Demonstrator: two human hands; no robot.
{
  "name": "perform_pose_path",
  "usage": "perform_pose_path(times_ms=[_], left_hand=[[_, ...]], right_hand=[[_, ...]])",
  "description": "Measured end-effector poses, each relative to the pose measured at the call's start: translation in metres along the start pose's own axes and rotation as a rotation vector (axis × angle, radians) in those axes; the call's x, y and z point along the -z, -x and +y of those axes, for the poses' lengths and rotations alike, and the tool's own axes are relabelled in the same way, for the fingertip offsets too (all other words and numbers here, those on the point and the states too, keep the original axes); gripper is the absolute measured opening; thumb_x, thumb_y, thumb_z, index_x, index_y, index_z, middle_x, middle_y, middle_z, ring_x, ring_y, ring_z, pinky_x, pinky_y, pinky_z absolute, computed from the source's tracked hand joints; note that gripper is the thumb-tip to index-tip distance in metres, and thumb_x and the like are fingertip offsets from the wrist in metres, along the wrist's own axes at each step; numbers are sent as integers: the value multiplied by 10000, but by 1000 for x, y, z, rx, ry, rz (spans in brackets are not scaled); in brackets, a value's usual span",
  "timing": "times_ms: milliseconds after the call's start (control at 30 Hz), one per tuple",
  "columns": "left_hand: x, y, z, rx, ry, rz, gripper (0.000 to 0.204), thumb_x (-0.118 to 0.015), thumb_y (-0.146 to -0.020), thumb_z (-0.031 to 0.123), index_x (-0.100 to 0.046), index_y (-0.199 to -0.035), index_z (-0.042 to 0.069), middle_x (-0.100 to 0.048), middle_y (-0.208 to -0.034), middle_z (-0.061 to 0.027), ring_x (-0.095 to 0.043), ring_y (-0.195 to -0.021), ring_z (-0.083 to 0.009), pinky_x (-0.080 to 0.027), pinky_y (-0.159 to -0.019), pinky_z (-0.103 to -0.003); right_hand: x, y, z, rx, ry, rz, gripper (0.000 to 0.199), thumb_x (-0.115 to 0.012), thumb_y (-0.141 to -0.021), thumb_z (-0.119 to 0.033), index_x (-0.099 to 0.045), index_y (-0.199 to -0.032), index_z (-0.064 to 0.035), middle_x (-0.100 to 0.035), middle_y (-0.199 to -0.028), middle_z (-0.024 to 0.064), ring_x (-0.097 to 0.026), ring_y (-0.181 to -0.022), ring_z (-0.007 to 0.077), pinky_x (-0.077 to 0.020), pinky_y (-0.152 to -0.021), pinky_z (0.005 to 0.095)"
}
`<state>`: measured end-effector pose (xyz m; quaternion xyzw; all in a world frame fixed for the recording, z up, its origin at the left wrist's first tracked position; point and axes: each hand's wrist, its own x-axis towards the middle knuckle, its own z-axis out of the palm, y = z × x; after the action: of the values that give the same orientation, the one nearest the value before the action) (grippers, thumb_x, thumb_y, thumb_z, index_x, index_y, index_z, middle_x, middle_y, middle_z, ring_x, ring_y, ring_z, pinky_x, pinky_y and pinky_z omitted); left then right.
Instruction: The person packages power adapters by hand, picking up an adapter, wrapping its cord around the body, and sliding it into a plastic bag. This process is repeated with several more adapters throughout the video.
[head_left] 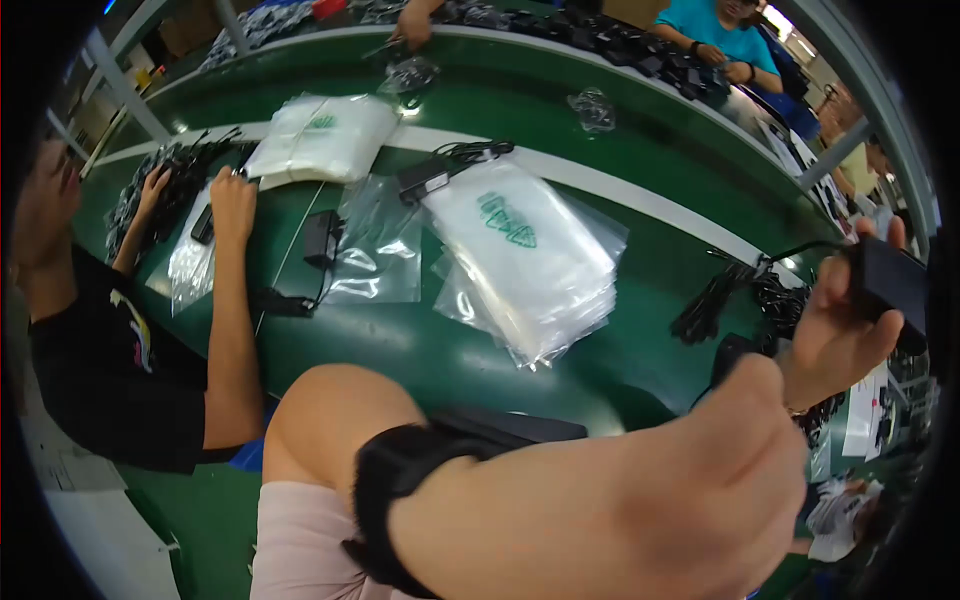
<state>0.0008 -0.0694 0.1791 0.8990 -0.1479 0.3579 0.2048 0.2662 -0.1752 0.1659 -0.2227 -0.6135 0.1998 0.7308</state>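
Observation:
At the far right, my right hand grips a black power adapter between its thumb and fingers. A dark cord runs left from beside it toward a bundle of black cables on the bench. My left arm, with a black band round it, reaches across the foreground to the right. My left hand is closed just in front of my right wrist, its fingertips hidden, so I cannot make out what it holds. A stack of clear plastic bags with green print lies mid-bench; another adapter with coiled cord rests at its upper left corner.
On the left, a co-worker in a black shirt handles dark items. Another bag stack, an adapter and a loose clear bag lie on the green bench. Across it sits a person in blue by piled adapters.

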Motion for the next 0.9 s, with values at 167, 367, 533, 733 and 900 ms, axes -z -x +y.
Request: perform_pose_path(times_ms=[167,367,533,733,900], left_hand=[[13,9,6,-21,-152,0,522,-674,-669,222,-533,-1125,9,-559,-940,-98,-568,-867,-214,-454,-733,-323],[-12,7,-38,410,68,314,753,-762,-651,397,-465,-1211,-9,-550,-1116,-140,-544,-1022,-235,-438,-855,-339],[-55,9,-72,596,669,489,730,-728,-736,351,-384,-1267,-12,-523,-1171,-148,-525,-1068,-244,-407,-923,-352],[-26,7,-96,372,1071,988,578,-565,-852,423,-392,-1243,34,-492,-1221,-145,-496,-1124,-250,-369,-978,-438],[-4,0,-120,308,1210,1058,473,-472,-911,390,-406,-1233,49,-485,-1226,-145,-496,-1114,-260,-365,-981,-440]], right_hand=[[-53,12,28,32,484,331,842,-733,-673,-472,-405,-1205,92,-552,-1029,193,-564,-764,158,-425,-574,201],[-73,9,47,-219,661,199,646,-859,-507,-266,-533,-995,4,-565,-793,64,-561,-666,178,-435,-563,271],[-93,18,83,-113,1137,-150,805,-855,-538,-243,-429,-1178,-4,-547,-961,102,-554,-823,175,-463,-701,335],[-87,11,106,-186,559,-172,773,-792,-639,-152,-378,-1276,-16,-553,-1068,114,-574,-881,197,-473,-761,359],[-88,27,149,-725,-84,18,695,-727,-692,-52,-367,-1285,-12,-584,-1029,85,-583,-875,169,-474,-779,310]])
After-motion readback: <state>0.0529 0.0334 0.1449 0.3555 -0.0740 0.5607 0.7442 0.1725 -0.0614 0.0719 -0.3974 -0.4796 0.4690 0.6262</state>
